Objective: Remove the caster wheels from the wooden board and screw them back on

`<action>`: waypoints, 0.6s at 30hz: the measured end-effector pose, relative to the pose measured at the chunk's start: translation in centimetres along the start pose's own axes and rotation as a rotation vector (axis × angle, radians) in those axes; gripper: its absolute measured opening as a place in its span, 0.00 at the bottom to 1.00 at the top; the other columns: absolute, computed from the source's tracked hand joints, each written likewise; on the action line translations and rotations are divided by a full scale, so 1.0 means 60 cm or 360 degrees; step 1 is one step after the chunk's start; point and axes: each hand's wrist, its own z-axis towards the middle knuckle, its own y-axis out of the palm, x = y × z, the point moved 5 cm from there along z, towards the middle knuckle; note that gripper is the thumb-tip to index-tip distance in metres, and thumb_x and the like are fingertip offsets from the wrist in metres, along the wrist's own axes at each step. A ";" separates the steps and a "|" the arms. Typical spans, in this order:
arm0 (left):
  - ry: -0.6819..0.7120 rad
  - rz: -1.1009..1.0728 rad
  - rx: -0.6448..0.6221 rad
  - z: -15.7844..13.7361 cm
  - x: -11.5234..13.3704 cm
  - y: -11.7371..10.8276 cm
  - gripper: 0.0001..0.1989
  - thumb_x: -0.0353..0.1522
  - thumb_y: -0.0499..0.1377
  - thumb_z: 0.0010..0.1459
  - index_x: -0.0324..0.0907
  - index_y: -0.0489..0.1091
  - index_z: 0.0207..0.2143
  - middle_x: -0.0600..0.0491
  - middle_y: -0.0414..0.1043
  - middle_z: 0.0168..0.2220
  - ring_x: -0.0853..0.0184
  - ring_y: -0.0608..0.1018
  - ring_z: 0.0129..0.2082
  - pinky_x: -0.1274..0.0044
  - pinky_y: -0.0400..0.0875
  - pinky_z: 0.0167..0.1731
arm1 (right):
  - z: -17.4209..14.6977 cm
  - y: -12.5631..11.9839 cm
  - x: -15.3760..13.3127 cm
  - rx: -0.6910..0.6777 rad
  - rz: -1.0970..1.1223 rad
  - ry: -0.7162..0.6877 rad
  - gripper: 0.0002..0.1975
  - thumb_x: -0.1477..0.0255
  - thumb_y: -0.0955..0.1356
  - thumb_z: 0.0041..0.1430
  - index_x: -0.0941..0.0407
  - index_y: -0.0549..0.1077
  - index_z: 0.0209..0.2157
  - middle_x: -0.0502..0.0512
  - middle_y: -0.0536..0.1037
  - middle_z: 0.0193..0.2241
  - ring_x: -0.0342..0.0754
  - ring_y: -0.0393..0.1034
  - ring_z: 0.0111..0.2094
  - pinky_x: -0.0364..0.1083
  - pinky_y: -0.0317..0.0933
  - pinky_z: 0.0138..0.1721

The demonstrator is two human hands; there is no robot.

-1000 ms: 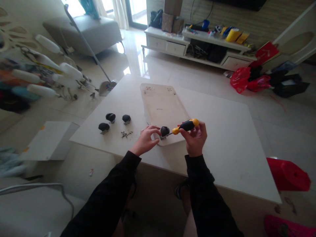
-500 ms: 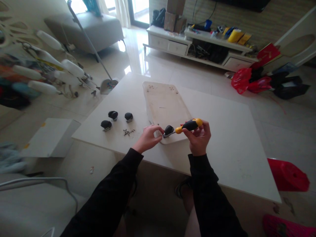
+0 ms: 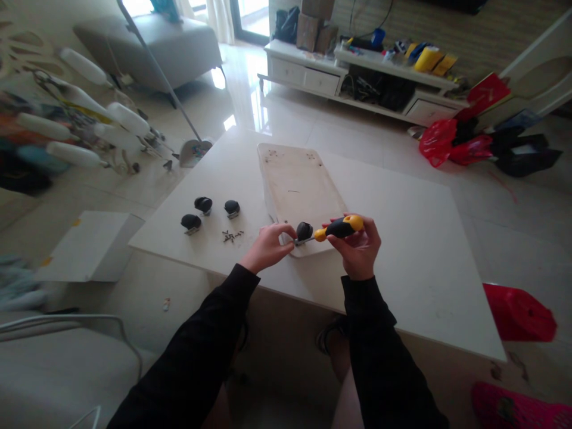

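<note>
A cream plastic board (image 3: 298, 186) lies bottom-up on the white table (image 3: 402, 238). A black caster wheel (image 3: 304, 230) sits at the board's near corner. My left hand (image 3: 267, 246) pinches the caster's base from the left. My right hand (image 3: 357, 245) grips a yellow-and-black screwdriver (image 3: 337, 227), whose tip points left at the caster's mounting plate. Three more black casters (image 3: 203, 205) and a small heap of screws (image 3: 231, 236) lie on the table to the left.
A low white box (image 3: 93, 244) stands on the floor at left, beside a drying rack (image 3: 89, 131) and a dustpan (image 3: 193, 150). Red bags (image 3: 440, 143) lie near a white TV console (image 3: 357, 83). A red stool (image 3: 521, 313) stands at right.
My hands stay at the board's near corner; the screwdriver handle has tilted slightly and the caster turned a little. The view shifted a bit.
</note>
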 end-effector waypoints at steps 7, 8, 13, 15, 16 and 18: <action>0.0034 -0.0034 0.0007 0.001 0.001 0.000 0.08 0.25 0.62 0.56 0.43 0.79 0.36 0.53 0.84 0.38 0.63 0.82 0.40 0.70 0.74 0.49 | -0.005 -0.002 0.006 -0.0060 -0.0033 0.0034 0.27 0.67 0.86 0.42 0.49 0.78 0.43 0.48 0.84 0.39 0.53 0.86 0.37 0.56 0.84 0.42; 0.0034 -0.0036 0.0006 0.001 0.001 0.000 0.08 0.25 0.62 0.56 0.43 0.79 0.36 0.53 0.84 0.38 0.63 0.82 0.39 0.70 0.74 0.48 | -0.006 -0.003 0.006 -0.0067 -0.0033 0.0036 0.27 0.67 0.86 0.42 0.49 0.78 0.44 0.49 0.84 0.39 0.53 0.87 0.38 0.57 0.84 0.42; 0.0021 -0.0026 0.0002 0.002 0.000 -0.001 0.09 0.25 0.62 0.56 0.43 0.80 0.36 0.53 0.84 0.38 0.63 0.82 0.39 0.70 0.74 0.47 | -0.008 0.000 0.006 -0.0166 -0.0029 0.0105 0.26 0.67 0.85 0.45 0.49 0.79 0.45 0.50 0.85 0.39 0.55 0.87 0.41 0.57 0.84 0.44; 0.0016 -0.0028 0.0006 0.002 0.001 -0.002 0.09 0.24 0.62 0.56 0.43 0.80 0.36 0.52 0.84 0.38 0.62 0.83 0.40 0.70 0.74 0.48 | -0.006 0.004 0.003 -0.0193 -0.0031 0.0114 0.25 0.66 0.84 0.47 0.49 0.79 0.47 0.51 0.86 0.39 0.55 0.87 0.42 0.56 0.84 0.44; 0.0014 -0.0030 0.0007 0.002 0.001 -0.002 0.09 0.24 0.62 0.56 0.43 0.80 0.35 0.52 0.84 0.38 0.62 0.83 0.40 0.70 0.74 0.49 | -0.006 0.005 0.002 -0.0197 -0.0027 0.0107 0.25 0.65 0.84 0.48 0.49 0.79 0.48 0.51 0.87 0.39 0.56 0.87 0.42 0.55 0.84 0.44; 0.0015 -0.0041 0.0010 0.002 0.002 -0.003 0.09 0.23 0.61 0.56 0.43 0.80 0.35 0.52 0.84 0.39 0.62 0.83 0.41 0.69 0.74 0.49 | -0.004 0.006 0.002 -0.0189 -0.0022 0.0093 0.25 0.64 0.83 0.51 0.49 0.79 0.50 0.53 0.88 0.40 0.55 0.87 0.44 0.55 0.84 0.45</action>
